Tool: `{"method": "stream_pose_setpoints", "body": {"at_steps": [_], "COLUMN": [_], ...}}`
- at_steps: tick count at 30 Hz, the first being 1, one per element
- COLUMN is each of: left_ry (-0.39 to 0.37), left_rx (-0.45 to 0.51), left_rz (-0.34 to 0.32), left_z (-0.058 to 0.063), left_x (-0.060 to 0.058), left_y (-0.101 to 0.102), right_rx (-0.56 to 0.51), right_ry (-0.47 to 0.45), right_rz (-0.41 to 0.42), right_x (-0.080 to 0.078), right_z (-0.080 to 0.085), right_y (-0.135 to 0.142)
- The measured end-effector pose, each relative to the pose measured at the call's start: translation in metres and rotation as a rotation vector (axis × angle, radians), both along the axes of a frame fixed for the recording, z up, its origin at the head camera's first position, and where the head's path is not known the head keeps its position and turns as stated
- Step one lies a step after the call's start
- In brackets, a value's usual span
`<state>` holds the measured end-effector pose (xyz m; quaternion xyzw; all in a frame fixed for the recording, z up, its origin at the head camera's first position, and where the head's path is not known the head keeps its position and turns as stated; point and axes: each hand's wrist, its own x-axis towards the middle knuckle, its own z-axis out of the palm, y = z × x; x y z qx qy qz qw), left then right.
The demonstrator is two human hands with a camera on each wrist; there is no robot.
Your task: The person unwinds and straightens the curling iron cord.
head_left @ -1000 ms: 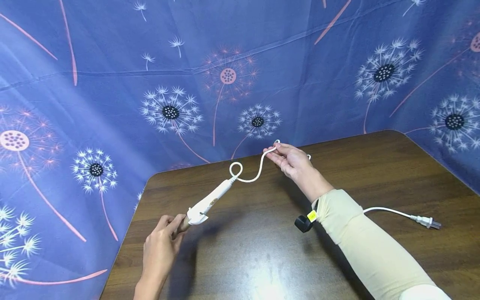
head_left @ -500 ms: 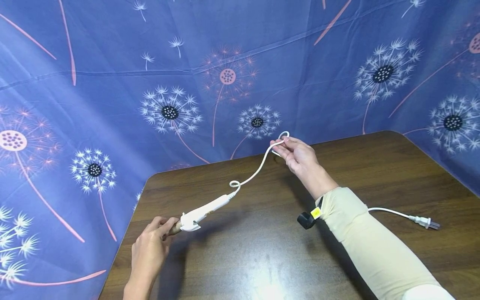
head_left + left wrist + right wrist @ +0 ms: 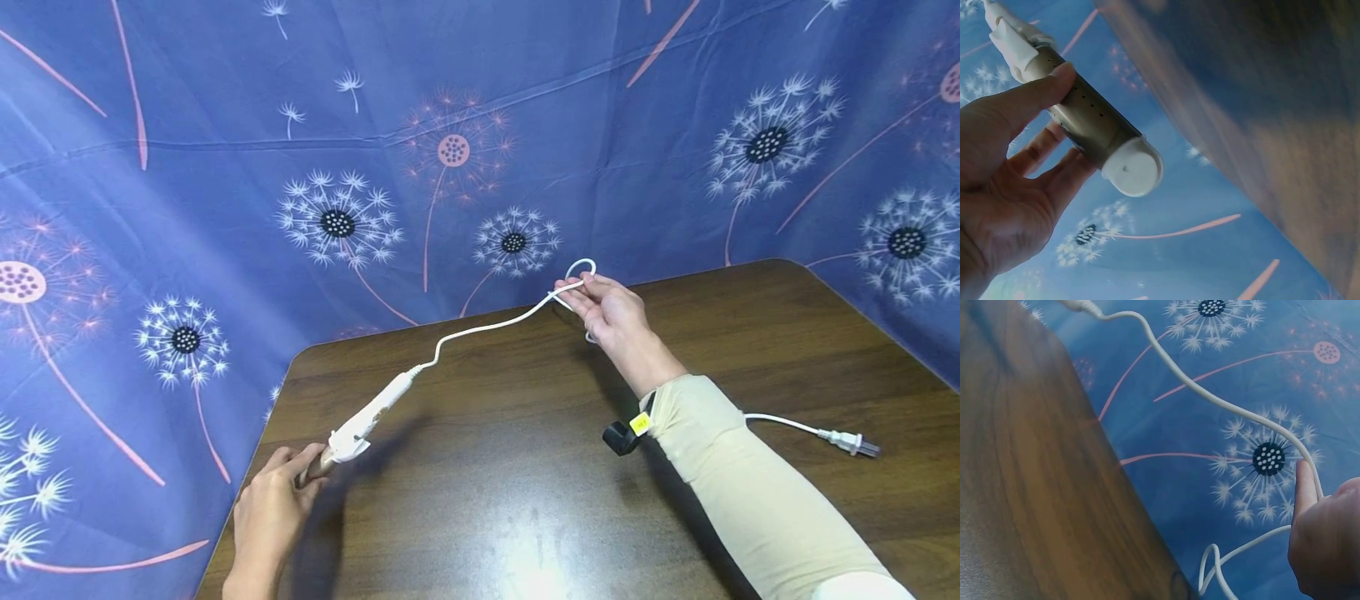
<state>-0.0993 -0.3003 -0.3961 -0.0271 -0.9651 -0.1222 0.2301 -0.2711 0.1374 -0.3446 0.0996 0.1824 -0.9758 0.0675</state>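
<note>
My left hand grips the bronze barrel of a white-handled curling iron, holding it above the left side of the table. In the left wrist view the barrel shows rows of small holes and ends in a white cap; thumb and fingers wrap it from both sides. From the handle's end a white power cord runs up to the right hand. Near the back edge my right hand pinches that cord, and a loop of it stands above the fingertips. The right wrist view shows the cord passing over the fingers.
The cord's two-pin plug lies on the brown wooden table at the right, beyond the sleeve. A black wrist camera hangs below the right wrist. A blue dandelion-print cloth hangs directly behind the table.
My left hand has moved left and toward me with the curling iron. The right hand has shifted slightly right. The small loop near the handle has pulled out, leaving the cord straighter.
</note>
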Motion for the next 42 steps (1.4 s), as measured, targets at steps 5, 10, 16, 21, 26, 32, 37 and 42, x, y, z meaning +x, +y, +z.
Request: {"method": "stream_pose_setpoints", "body": {"at_steps": [5,10,16,21,26,32,37,42], "left_ry": [0.031,0.083,0.052,0.058,0.077,0.049,-0.017,-0.07], "left_rx": [0.028,0.044,0.065,0.07,0.081,0.114,0.139,0.145], "left_rz": [0.04,0.07,0.117,0.131,0.149,0.205,0.255,0.27], "left_z": [-0.003,-0.002,-0.001,-0.001,-0.001,-0.001,-0.003,-0.008], "left_x": [0.0,0.0,0.0,0.0,0.0,-0.004,-0.006,-0.008], "left_y": [-0.004,-0.006,-0.005,-0.003,-0.003,-0.007,-0.015,-0.023], "right_rx": [0.014,0.062,0.147,0.292,0.42,0.525,0.564,0.619], "right_ry": [-0.012,-0.003,0.016,0.065,0.09,0.085,0.094,0.131], "right_rz": [0.019,0.027,0.029,0.024,0.057,0.113,0.12,0.116], "right_x": [-0.002,-0.002,0.004,0.01,0.012,0.014,0.016,0.023], "right_z": [-0.011,-0.023,-0.037,-0.045,-0.05,-0.051,-0.052,-0.047], "right_y": [-0.005,-0.016,-0.03,-0.037,-0.039,-0.036,-0.028,-0.02]}}
